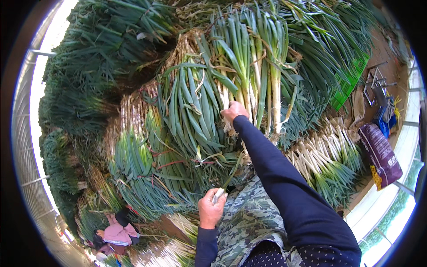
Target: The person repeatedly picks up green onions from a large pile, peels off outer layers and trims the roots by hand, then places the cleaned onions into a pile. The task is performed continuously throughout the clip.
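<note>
My right hand (235, 111) reaches forward into a heap of long green onions (245, 73), its fingers curled around a pale onion stalk (225, 95). Dry outer leaves and stringy roots hang around these stalks. Close to my body, my left hand (210, 208) is closed around a short whitish piece (218, 195), apparently part of an onion stalk. A narrow green leaf (233, 173) rises from beside it; whether the two are joined is unclear. Left of my right hand lies a bundle with dark green leaves (186, 100) folded towards me.
Tied onion bundles (133, 150) are stacked at left. Stripped white onions (320, 153) lie in a row at right, near a purple printed sack (380, 155). A green plastic crate (350, 83) and metal frame (377, 83) stand beyond. Another person (118, 230) is at lower left.
</note>
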### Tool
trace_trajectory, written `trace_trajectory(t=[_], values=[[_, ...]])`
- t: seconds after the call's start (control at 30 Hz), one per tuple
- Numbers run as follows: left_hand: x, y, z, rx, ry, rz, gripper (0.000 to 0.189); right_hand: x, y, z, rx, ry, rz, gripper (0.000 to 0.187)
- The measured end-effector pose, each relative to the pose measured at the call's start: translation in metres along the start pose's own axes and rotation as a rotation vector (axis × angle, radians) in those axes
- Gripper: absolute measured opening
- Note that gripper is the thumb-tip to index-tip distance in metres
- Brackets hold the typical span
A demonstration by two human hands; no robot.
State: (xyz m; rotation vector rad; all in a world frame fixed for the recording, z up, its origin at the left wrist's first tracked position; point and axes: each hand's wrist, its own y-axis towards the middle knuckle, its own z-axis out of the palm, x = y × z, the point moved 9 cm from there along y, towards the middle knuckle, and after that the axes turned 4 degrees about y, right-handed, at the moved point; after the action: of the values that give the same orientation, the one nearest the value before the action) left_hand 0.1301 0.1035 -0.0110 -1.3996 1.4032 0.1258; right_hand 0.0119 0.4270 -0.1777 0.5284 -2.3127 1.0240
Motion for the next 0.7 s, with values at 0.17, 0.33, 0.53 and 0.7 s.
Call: trace_trajectory(t=[0.17,0.33,0.53,0.7], values=[[0.008,0.033,-0.008,-0.007,-0.224,-0.082,0.027,0.005,-0.086,0.01,0.41,0.388,-0.169,0.028],[0.019,0.095,0.026,0.181,-0.506,-0.061,0.036,-0.018,-0.235,0.041,0.771,0.867,0.061,0.037],[0.028,0.089,0.052,0.251,-0.805,-0.241,0.022,-0.055,-0.269,0.064,0.945,0.711,0.235,0.039],[0.04,0.085,0.052,0.089,-0.908,-0.207,0.017,-0.081,-0.181,0.049,0.343,0.515,0.061,0.048]])
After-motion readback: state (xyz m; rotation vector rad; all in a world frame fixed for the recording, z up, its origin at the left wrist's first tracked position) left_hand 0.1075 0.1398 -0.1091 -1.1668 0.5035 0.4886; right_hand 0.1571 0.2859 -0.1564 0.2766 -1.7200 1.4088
